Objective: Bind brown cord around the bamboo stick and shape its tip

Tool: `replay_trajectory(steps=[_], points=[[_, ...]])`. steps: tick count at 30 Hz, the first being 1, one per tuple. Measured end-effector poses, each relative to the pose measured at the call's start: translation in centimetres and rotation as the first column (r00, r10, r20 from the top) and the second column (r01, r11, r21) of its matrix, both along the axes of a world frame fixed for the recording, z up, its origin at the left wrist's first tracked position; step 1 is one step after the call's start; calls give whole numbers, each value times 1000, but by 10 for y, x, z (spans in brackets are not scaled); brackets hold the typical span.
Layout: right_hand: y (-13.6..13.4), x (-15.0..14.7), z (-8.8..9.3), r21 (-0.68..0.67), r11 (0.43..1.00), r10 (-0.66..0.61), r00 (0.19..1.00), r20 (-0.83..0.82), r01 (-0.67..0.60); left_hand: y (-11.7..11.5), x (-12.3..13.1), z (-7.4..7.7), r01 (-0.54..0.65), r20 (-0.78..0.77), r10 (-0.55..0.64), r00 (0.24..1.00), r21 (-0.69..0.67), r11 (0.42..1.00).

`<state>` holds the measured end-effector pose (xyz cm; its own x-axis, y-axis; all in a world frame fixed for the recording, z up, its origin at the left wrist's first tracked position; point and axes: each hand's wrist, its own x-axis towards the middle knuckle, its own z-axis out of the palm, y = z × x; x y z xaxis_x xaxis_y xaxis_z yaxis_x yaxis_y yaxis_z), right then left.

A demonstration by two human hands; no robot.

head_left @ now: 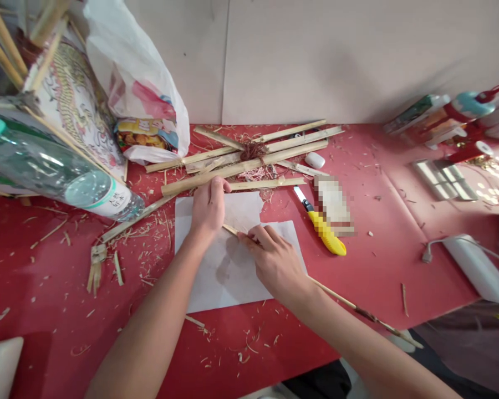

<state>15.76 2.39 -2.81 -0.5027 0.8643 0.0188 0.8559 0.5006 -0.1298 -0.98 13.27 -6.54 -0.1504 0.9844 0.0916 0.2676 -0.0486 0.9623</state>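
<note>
A thin bamboo stick (336,293) runs under my right hand (276,263), which is closed around it. Its pointed tip shows between my hands, over a sheet of white paper (216,288). The stick's far end, with a dark brown stretch, reaches past the table's front edge. My left hand (209,205) is at the paper's upper edge with its fingers curled, close against the split bamboo strips (233,169). Whatever lies beneath those fingers is hidden. To the right of the paper lies a yellow utility knife (326,233) with its blade out.
Bamboo shavings litter the red table (149,338). At left are a large water bottle (95,194), a paper-covered bamboo frame (72,94) and a plastic bag (149,72). A white earbud case (315,160) lies behind the knife. On the right sits a white power bank-like block (478,269) with a cable.
</note>
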Motion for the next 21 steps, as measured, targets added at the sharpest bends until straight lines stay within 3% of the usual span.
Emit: replay_trajectory(steps=[14,21], points=[[20,8,-6,-20,998,-54,998,22,55,2,1,-6,-13,11,13,1000,-7,1000],[27,7,2,-136,990,-32,998,51,39,4,0,-11,-8,-3,8,1000,13,1000]])
